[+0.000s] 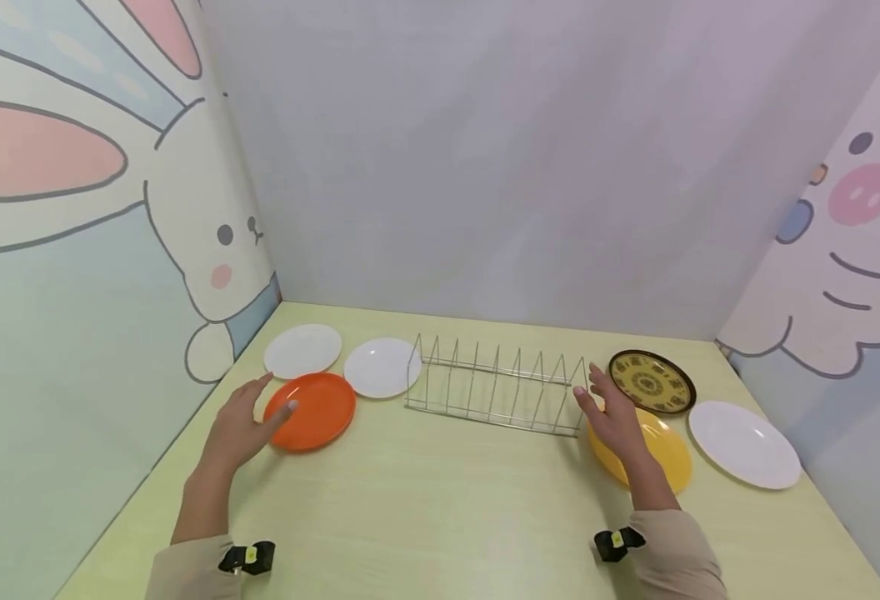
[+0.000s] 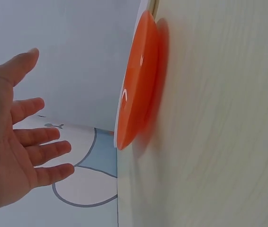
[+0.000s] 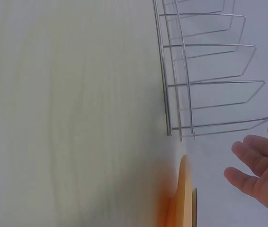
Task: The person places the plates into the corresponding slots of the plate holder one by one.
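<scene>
My left hand [image 1: 236, 429] hovers beside the orange plate [image 1: 312, 414], its fingers spread and holding nothing. In the left wrist view that hand [image 2: 15, 146] is apart from the orange plate [image 2: 138, 85]. Over the yellow plate [image 1: 661, 450] my right hand [image 1: 614, 417] is raised near the right end of a metal wire dish rack [image 1: 496, 387]. The right wrist view has the right hand [image 3: 266, 165] with relaxed fingers and nothing in them, close to the rack [image 3: 191, 85]. No plates stand in the rack's slots.
Two white plates, one at the far left [image 1: 302, 351] and one beside the rack [image 1: 382, 367], lie behind the orange one. On the right are a dark patterned plate [image 1: 650, 382] and a white oval plate [image 1: 743, 444]. Walls enclose the pale table [image 1: 425, 500] at the back and sides.
</scene>
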A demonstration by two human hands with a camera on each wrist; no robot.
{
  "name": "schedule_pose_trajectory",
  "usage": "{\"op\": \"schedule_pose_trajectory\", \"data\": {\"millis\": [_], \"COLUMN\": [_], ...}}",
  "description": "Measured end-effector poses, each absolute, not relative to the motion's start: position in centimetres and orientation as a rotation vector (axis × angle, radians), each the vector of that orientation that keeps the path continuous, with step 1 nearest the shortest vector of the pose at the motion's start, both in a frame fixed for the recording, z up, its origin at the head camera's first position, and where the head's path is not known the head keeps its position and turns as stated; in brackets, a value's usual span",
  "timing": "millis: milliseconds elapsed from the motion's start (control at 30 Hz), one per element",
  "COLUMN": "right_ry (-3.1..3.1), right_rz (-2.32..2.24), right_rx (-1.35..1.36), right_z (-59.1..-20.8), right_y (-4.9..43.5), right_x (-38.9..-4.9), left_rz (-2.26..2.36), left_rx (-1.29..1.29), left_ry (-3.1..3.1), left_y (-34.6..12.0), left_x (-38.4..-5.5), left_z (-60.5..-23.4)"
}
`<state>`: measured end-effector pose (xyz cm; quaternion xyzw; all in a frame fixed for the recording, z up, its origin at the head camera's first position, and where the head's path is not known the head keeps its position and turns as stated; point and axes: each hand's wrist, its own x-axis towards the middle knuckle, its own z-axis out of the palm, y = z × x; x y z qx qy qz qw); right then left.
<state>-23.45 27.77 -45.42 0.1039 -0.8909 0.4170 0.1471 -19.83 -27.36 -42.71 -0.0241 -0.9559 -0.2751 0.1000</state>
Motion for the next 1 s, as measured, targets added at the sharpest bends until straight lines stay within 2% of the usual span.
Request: {"op": "schedule_pose_trajectory", "data": {"millis": [400,767,1000], "right_ry": [-2.523,-2.346,-2.27], "right_rz": [1.317,1.837,1.969], "right_rx": [0.105,-0.018,-0.139], "right_z": [-46.0,-46.1,-45.9], "right_y": [26.6,26.3,26.0], "right_x": [-24.8,-25.3,-25.4], "left_rz": [-0.914,-1.072,-1.117], "left_rx": [-0.012,0.062,0.08], "left_ry": [-2.869,-2.912,-2.916], "left_y": [-28.6,-29.6,-30.1], "left_x": [-20.6,-21.0,-21.6], "left_z": [-43.9,-44.8,-44.9]}}
